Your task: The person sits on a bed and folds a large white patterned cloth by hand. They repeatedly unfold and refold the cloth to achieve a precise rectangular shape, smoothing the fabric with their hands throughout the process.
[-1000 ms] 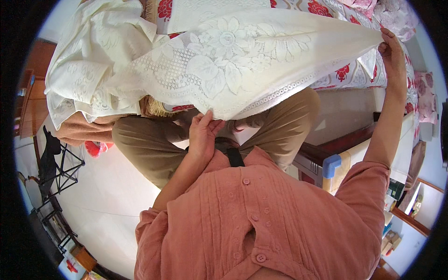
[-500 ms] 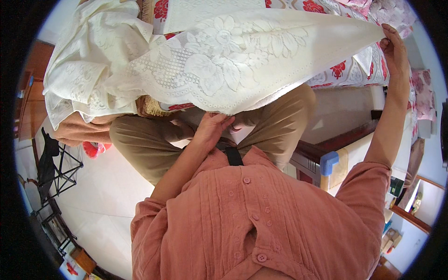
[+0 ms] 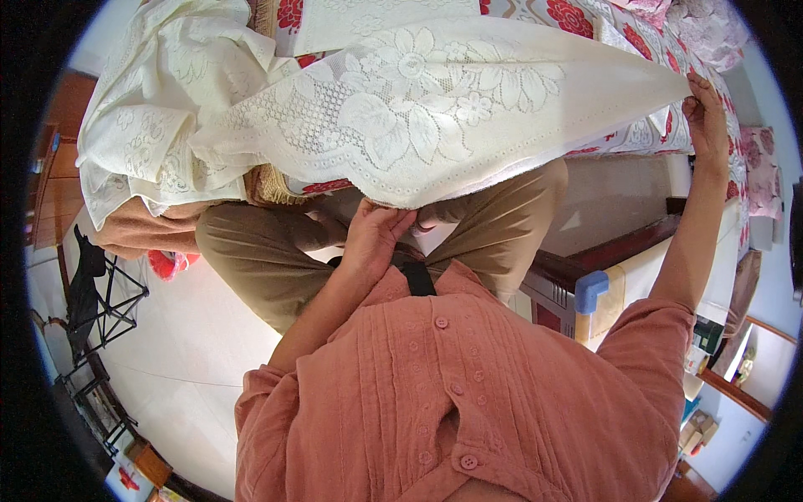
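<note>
A cream lace cloth (image 3: pixel 410 109) with openwork flowers and a scalloped border stretches across in front of me. My left hand (image 3: pixel 375 237) pinches its near edge, low in front of my knees. Out to the right, my right hand (image 3: pixel 707 115) grips the cloth's tapered corner between thumb and fingers, arm extended. The span between the two hands is raised and pulled fairly taut. Toward the left, the cloth runs into a loose, rumpled heap of the same cream lace fabric (image 3: pixel 159 109), whose folds hide where one part ends.
A bed with a red-flowered white cover (image 3: pixel 569 18) lies beyond the cloth. Brown fabric (image 3: pixel 155 226) hangs under the heap. A dark wooden rail with a blue cap (image 3: pixel 591 291) stands at my right. A black folding frame (image 3: pixel 109 293) is on the left floor.
My right hand has come down and slightly right with the cloth's corner. My left hand keeps its pinch nearly in place, and the cloth's right part has lowered.
</note>
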